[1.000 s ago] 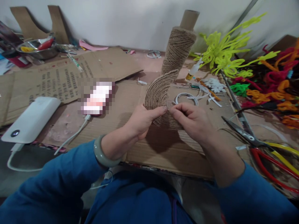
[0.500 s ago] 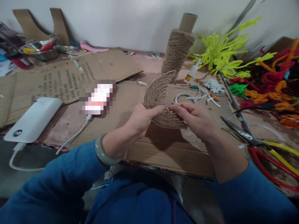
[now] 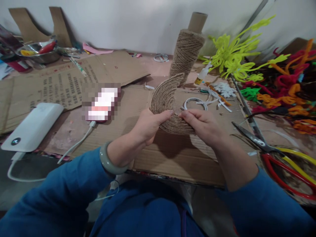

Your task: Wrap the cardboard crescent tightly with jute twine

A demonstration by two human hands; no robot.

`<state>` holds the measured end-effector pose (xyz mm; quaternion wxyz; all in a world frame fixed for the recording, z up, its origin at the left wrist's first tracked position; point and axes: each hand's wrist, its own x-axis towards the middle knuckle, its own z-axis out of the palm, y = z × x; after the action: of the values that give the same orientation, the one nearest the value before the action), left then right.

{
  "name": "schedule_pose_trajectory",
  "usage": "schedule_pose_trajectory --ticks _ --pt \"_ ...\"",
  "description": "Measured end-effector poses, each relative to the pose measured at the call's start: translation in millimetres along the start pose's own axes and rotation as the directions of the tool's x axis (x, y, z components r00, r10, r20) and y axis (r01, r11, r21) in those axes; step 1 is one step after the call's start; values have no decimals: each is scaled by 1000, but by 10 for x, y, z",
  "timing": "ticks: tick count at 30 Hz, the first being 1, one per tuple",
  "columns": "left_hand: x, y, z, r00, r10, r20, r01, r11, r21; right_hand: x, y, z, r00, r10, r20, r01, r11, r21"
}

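Head view: coiled jute-twine crescent (image 3: pixel 163 93) held up above a corrugated cardboard sheet (image 3: pixel 177 164), centre of the workspace, tip pointing up, rows of cord following the curve. Left hand (image 3: pixel 148 126) clamps its outer, left-hand side, thumb laid flat across the face, other fingers behind and mostly hidden. Right hand (image 3: pixel 203 125) at the inner edge, thumb and forefinger pressed together against the coils; cannot tell whether a loose strand lies between them. Remaining right fingers curled in. Jade-green bangle (image 3: pixel 111 163) on left wrist; blue sleeves both arms.

Just behind the crescent: spool of jute twine (image 3: pixel 189 49) on a cardboard tube, leaning slightly. White tape ring (image 3: pixel 205 104) lies beyond the right hand; small glue bottle (image 3: pixel 201 76) near the spool's base. Scissors (image 3: pixel 264 144) at right, blades parted, one handle red, one yellow. Yellow-green chenille flowers (image 3: pixel 230 56) back right. Left side: phone (image 3: pixel 103 103), blurred screen, cable plugged in; white power bank (image 3: pixel 34 125) near the table edge.
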<state>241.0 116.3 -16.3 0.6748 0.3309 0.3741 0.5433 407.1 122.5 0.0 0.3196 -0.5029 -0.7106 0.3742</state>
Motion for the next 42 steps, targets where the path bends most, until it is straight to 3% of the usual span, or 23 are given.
schedule_pose_trajectory --ticks 3,10,18,25,32,38,42 --pt "-1 1 9 1000 17 -5 -17 1000 20 4 -1 -28 1000 11 -9 -10 999 40" --pt "-31 -12 26 1000 12 13 -12 999 30 -37 -65 67 994 -106 11 106 989 -104" --pt "-13 29 2 1000 -2 4 2 1000 30 6 20 -49 999 -33 10 33 999 16" --pt "-2 30 -8 1000 -7 -6 7 999 34 -19 -32 -9 992 -109 55 117 981 -152" --pt "27 31 -36 999 39 -26 -38 999 26 13 45 -163 997 18 82 -17 1000 -7" --pt "36 74 -31 998 27 -51 -26 999 21 -6 -26 -207 987 -98 126 123 971 -204" --pt "36 95 -18 998 29 -47 -29 1000 -1 -5 -2 -187 991 -84 104 100 982 -160"
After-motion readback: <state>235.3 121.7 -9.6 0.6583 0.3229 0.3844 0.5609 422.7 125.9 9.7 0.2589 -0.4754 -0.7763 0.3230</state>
